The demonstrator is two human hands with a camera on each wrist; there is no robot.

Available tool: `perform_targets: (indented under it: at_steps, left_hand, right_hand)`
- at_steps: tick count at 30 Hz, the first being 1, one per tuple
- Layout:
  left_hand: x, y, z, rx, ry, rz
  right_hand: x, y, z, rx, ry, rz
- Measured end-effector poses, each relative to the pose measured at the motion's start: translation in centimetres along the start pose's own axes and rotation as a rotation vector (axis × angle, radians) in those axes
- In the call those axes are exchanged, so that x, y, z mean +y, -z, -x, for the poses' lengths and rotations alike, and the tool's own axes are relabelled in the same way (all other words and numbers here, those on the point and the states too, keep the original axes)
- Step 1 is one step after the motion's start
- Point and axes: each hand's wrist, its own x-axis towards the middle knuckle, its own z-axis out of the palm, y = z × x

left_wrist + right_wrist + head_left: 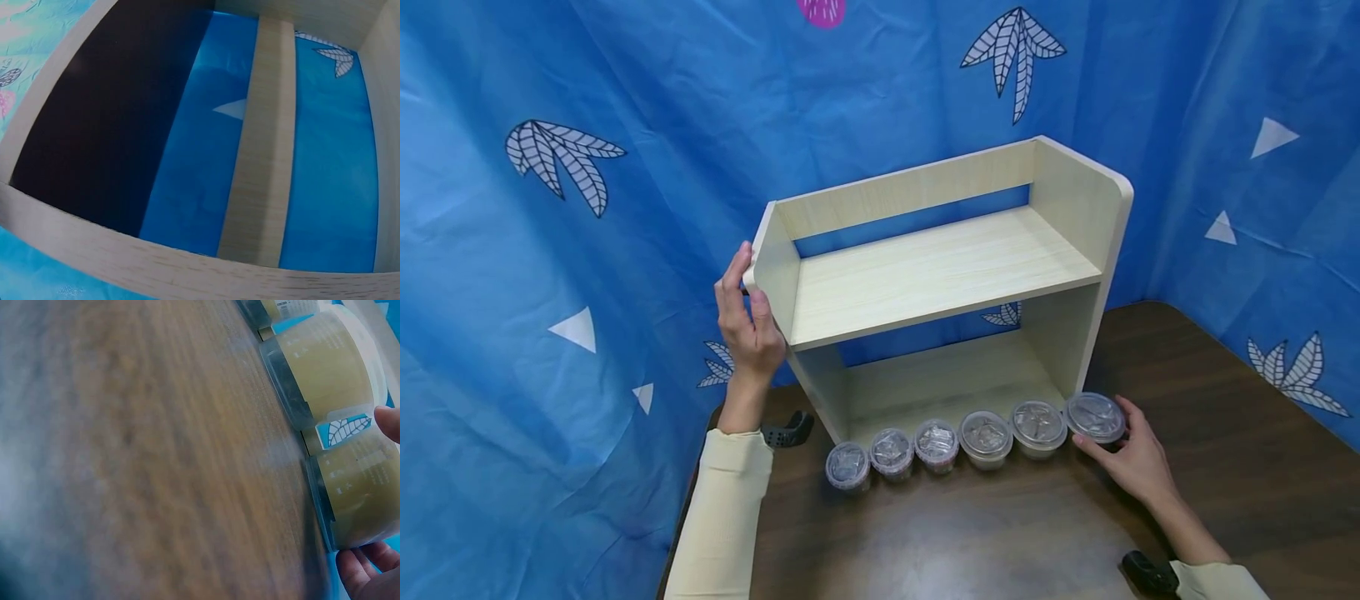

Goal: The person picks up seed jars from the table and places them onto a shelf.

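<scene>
My left hand (751,329) holds the left side panel of a pale wood-grain desktop shelf (925,267), its thumb at the front edge. The left wrist view looks into the shelf frame (259,144); no fingers show there. My right hand (1131,454) grips the rightmost round lidded plastic tub (1095,417), thumb on its left and fingers on its right. In the right wrist view this tub (359,494) has yellowish sides with faint print; a thumb and fingertips show at its sides. Several similar tubs (986,437) stand in a row left of it, along the shelf's front.
Both stand on a dark brown wooden table (955,542). A blue curtain (865,83) with leaf and triangle prints hangs behind and at both sides. Smaller tubs (847,464) are at the row's left end. Dark wrist devices (788,429) are worn on both arms.
</scene>
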Motion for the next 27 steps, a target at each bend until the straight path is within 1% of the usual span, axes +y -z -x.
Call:
perform_targets:
  at_steps: [8,15,18,22,27]
  left_hand:
    - [-0.1,0.12,-0.26,-0.022,-0.017,0.094]
    - [-0.16,-0.11,-0.25,-0.023,-0.021,0.168]
    - [-0.25,-0.27,-0.16,-0.019,-0.022,0.175]
    - [-0.35,-0.39,0.02,-0.015,-0.02,0.162]
    - [-0.57,-0.48,0.36,-0.005,-0.019,0.151]
  right_hand:
    - [-0.04,-0.13,-0.11,-0.006,-0.005,-0.006]
    - [0.11,-0.2,-0.01,0.001,-0.02,-0.014]
    - [0.28,-0.17,0.04,0.015,-0.034,-0.022]
    - [0.48,-0.13,0.07,0.041,-0.038,-0.025]
    - [0.58,-0.11,-0.06,0.041,-0.043,-0.018]
